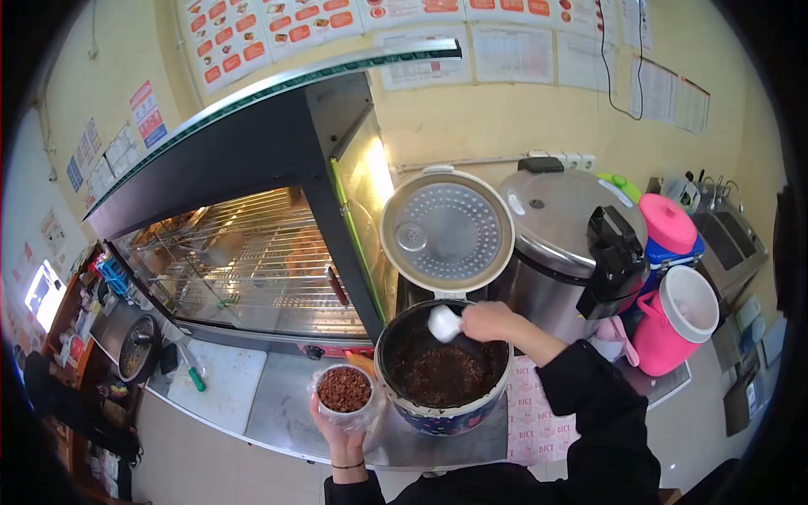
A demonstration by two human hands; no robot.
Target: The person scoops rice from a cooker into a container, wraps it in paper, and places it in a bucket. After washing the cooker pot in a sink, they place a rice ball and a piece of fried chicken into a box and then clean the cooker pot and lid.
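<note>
My left hand (337, 435) is closed around the underside of a small white bowl (345, 413) with clear plastic about it. Reddish-brown grains (343, 390), which look like cooked rice, fill the bowl to its rim. My right hand (486, 321) grips a white scoop (443, 323) over the rice cooker (446, 419), whose lid (450, 220) stands raised behind it. Dark brown grains (442, 375) lie at the bottom of the cooker's black pot and stick to its sides. Whether anything is in the scoop cannot be made out.
A large steel cooker (551, 290) with its lid down stands behind my right arm. Left of the pot is a lit glass warming cabinet (244, 261), then a cutting board (231, 383) and a green-handled knife (196, 379). Patterned paper (534, 425) and a pink jug (661, 341) are to the right.
</note>
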